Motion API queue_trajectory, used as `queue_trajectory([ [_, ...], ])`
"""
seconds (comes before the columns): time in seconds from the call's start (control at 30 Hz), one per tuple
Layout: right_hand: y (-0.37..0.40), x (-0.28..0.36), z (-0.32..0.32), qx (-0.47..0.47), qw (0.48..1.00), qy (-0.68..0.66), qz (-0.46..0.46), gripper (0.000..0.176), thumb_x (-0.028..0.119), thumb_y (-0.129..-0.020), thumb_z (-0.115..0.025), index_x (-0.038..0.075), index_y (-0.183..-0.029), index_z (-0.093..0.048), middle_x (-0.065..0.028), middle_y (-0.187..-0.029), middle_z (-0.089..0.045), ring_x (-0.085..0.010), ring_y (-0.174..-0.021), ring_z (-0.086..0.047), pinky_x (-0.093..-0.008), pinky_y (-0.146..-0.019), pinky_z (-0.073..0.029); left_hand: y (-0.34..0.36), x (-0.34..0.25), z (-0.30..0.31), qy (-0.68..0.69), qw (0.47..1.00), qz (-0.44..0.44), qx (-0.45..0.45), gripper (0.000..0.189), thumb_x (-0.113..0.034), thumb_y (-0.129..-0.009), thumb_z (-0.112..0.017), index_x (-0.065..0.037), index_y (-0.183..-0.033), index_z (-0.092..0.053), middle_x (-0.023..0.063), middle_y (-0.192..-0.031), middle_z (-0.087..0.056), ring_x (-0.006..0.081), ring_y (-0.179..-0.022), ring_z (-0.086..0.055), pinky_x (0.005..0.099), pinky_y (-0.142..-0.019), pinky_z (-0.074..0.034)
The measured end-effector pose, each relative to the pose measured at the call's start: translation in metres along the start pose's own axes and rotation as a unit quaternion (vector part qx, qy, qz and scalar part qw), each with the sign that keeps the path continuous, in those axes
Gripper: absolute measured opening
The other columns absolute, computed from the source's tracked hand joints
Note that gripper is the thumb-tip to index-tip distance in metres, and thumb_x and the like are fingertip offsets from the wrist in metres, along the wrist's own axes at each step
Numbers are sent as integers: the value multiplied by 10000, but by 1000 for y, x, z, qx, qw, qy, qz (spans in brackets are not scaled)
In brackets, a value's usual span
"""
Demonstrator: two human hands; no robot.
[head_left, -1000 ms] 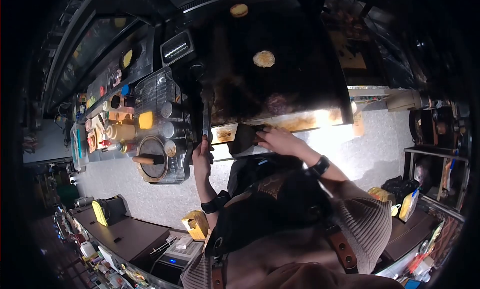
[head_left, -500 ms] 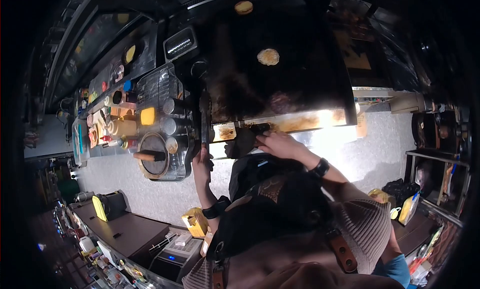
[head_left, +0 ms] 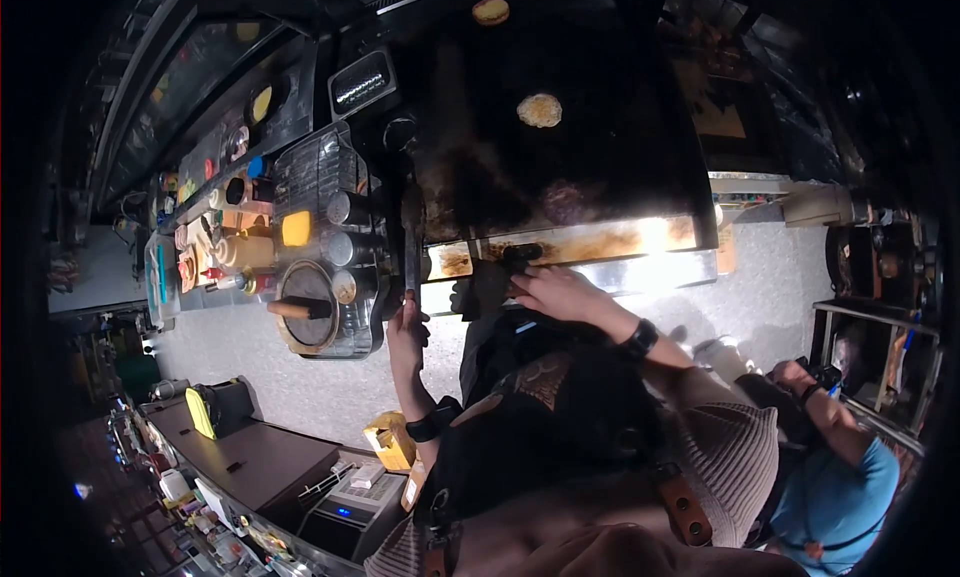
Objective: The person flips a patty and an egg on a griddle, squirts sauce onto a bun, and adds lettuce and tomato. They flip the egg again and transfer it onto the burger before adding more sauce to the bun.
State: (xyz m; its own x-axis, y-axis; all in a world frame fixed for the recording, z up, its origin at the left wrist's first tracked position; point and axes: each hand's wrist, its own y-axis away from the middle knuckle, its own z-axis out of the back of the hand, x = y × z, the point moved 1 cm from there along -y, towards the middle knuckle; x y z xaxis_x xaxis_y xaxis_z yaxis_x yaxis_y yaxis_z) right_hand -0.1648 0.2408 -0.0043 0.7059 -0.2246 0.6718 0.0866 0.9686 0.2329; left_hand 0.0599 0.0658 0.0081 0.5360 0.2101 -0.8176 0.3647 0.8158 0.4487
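Observation:
My left hand (head_left: 408, 335) is closed round the lower end of a long, narrow tool (head_left: 411, 247), which lies along the left side of the griddle (head_left: 470, 97); its far end is lost in the dark. At the griddle's front edge, my right hand (head_left: 565, 295) has its fingers bent against a dark grey object (head_left: 487, 285), too dim to identify. A pale round patty or bun (head_left: 540, 110) lies mid-griddle. Farther back sits a browned bun (head_left: 490, 12). A dark reddish patty (head_left: 565, 201) shows faintly near the front.
Left of the griddle, a wire-rack tray (head_left: 320, 157) carries metal cups (head_left: 347, 208), a yellow block (head_left: 296, 230) and a round press with a wooden handle (head_left: 300, 309). Sauce bottles (head_left: 243, 252) stand beyond. A co-worker in a blue shirt (head_left: 835, 497) is close at my right.
The co-worker in blue has come further into view at the right, with a forearm and hand now showing. My hands and the food on the griddle stay nearly where they were.

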Motion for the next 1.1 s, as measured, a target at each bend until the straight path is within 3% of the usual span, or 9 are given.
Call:
queue_trajectory([
  [0.3, -1, 8, 9, 45, 999, -10, -15, 416, 299, -927, -475, -6, -1206, -519, -210, -1129, -559, -348, -1067, -542, -439, -911, -433, 4, 0, 1, 12, 1000, 18, 22, 467, -420, -959, -443, -27, -732, -549, 7, -511, -440, 84, -420, -399, 243, -406, -298],
  [0.5, -3, -7, -14, -27, 999, 11, 21, 426, 312, -930, -471, -9, -1203, -531, -227, -1159, -559, -361, -1059, -552, -452, -911, -436, 3, 0, 2, 20, 999, 20, 22, 464, -415, -962, -440, -27, -734, -553, 6, -512, -440, 83, -417, -393, 245, -402, -293],
  [0.6, -2, 3, 1, 22, 1000, -12, -3, 439, 323, -932, -466, -9, -1213, -525, -237, -1203, -535, -364, -1088, -536, -459, -925, -428, 4, -4, -1, -1, 1000, 27, 14, 459, -404, -967, -432, -26, -737, -557, 8, -515, -443, 84, -419, -396, 246, -405, -296],
  [0.87, -1, 0, 0, 15, 1000, -14, 3, 438, 334, -927, -474, 8, -1214, -525, -207, -1185, -546, -361, -1073, -541, -462, -919, -430, 0, -8, -7, -20, 999, 22, 17, 491, -427, -959, -435, -12, -732, -567, 22, -514, -463, 94, -424, -416, 253, -408, -307],
  [0.97, -3, 0, -1, 11, 1000, -12, 3, 430, 335, -926, -477, 25, -1219, -527, -192, -1195, -543, -361, -1072, -541, -463, -916, -433, -2, -4, -9, -23, 1000, 8, 12, 494, -437, -966, -419, -37, -712, -559, -13, -481, -413, 71, -401, -376, 246, -387, -278],
  [1.1, -7, 0, 1, 29, 999, -28, -6, 427, 335, -926, -477, 41, -1232, -522, -183, -1215, -533, -363, -1088, -532, -467, -919, -433, -5, -1, -6, -28, 999, 6, 27, 511, -455, -948, -438, -5, -742, -567, 22, -511, -464, 93, -425, -424, 254, -411, -311],
])
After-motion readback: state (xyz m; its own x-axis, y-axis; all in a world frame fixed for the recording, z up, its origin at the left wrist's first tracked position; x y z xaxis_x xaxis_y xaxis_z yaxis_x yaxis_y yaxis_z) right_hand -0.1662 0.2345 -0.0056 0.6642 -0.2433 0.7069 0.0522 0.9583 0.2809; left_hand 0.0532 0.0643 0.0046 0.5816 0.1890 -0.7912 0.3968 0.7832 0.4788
